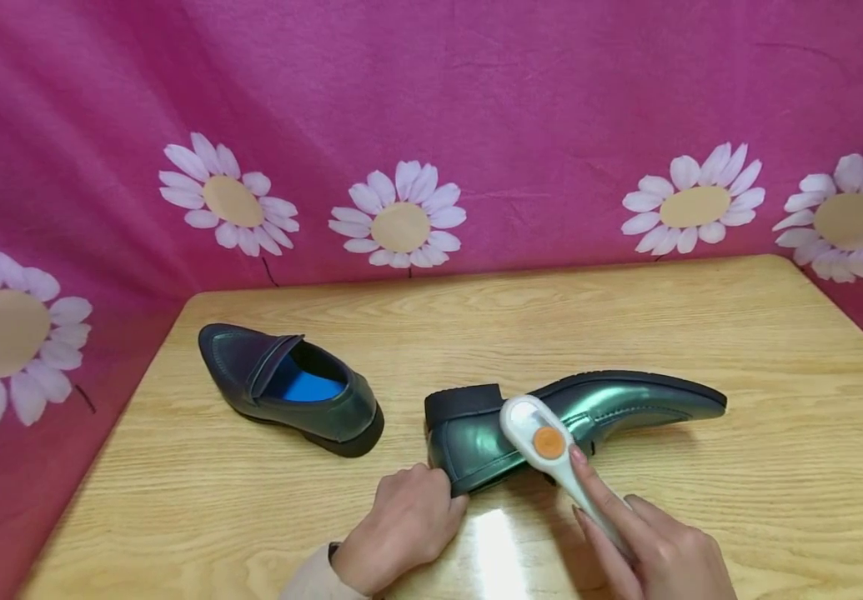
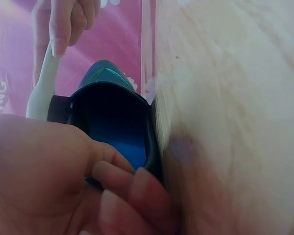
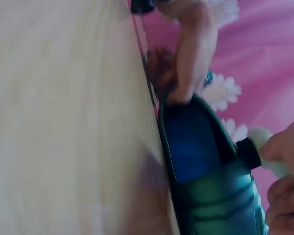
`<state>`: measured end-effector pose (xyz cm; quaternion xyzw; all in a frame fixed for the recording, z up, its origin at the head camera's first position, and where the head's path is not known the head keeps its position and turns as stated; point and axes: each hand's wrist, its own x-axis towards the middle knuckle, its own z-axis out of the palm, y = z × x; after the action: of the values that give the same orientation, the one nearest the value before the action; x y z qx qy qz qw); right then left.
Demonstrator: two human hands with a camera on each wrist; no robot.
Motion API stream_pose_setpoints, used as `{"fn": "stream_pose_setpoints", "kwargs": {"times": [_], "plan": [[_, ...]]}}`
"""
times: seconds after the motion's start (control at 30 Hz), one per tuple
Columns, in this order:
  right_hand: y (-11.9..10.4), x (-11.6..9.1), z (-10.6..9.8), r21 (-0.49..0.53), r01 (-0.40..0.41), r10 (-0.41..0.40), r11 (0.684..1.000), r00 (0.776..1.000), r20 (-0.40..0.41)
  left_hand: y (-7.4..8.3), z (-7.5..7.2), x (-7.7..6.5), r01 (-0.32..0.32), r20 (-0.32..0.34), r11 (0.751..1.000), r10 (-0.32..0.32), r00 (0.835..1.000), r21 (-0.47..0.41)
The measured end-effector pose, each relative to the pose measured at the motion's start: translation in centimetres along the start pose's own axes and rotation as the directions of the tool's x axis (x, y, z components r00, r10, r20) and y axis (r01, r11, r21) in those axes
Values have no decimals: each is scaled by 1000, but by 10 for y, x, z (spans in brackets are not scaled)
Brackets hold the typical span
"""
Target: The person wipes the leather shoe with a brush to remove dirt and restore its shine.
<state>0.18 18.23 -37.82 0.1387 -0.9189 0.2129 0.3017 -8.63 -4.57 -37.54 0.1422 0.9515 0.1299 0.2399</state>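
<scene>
A shiny dark green loafer [image 1: 469, 450] lies on its side, its toe to the right and its black sole facing away. My left hand [image 1: 412, 518] grips it at the back of the heel, fingers at the rim of the opening. A blue insole [image 2: 125, 144] shows inside in the left wrist view. My right hand [image 1: 667, 546] holds a white-handled shoe brush [image 1: 568, 475] with an orange button on its clear head. In the right wrist view the brush's dark underside [image 3: 248, 153] is right at the shoe's upward side.
A matching loafer [image 1: 333, 407] stands upright at the left of the wooden table [image 1: 776, 333], toe to the back left, with a blue insole. Behind and beside the table hangs a pink cloth [image 1: 536, 100] printed with large white daisies.
</scene>
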Motion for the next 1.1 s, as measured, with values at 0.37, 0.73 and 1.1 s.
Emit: {"fn": "stream_pose_setpoints", "kwargs": {"times": [0.37,0.73,1.1], "plan": [[16,5,-12,-44,-48,42,998,991,-126,5,1,1,-4,14,1000,3,1000,9],[46,7,-30,-62,-180,166,982,967,-192,3,0,1,3,14,1000,-3,1000,1],[7,7,-7,-58,35,-38,998,998,-51,0,0,2,17,9,1000,-17,1000,19]]}}
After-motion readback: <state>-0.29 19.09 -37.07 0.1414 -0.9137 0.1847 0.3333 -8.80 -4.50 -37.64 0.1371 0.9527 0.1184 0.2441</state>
